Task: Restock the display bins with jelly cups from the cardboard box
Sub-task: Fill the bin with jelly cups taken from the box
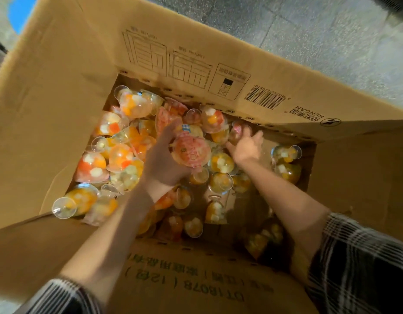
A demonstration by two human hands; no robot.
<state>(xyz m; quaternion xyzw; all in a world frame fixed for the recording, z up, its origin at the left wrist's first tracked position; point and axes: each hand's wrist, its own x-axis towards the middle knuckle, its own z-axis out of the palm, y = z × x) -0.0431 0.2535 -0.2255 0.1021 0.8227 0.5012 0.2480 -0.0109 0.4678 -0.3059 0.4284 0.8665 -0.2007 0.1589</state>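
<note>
So the big cardboard box (60, 91) pretty much fills the whole view, flaps folded out, sitting on a grey speckled floor (320, 30), and the bottom of it is covered in a loose heap of jelly cups (119, 159), clear plastic with orange, red and white fruit bits inside. The person has both arms down in it, plaid sleeves (363, 264) pushed up. The left hand (162, 159) has its fingers curled around a jelly cup with a pink printed lid (191, 151), lid facing up, lifted a bit above the pile near the middle of the box. The right hand (247, 146) is further in toward the far wall, and it looks like its fingers are closing on a pinkish cup (236, 130), but it's blurry there so I honestly can't tell if it's gripped it or is only touching. These things look light and smooth, probably a bit slippery, with thin plastic and a peel film on top that I'd guess dents or punctures if you squeeze it. Best bet is palming the round body or pinching the rim, not pressing on the lid. You can't see the display bins at all from here, the near corner of the box is in deep shadow, and the print on the flaps is too smeared to read properly.
</note>
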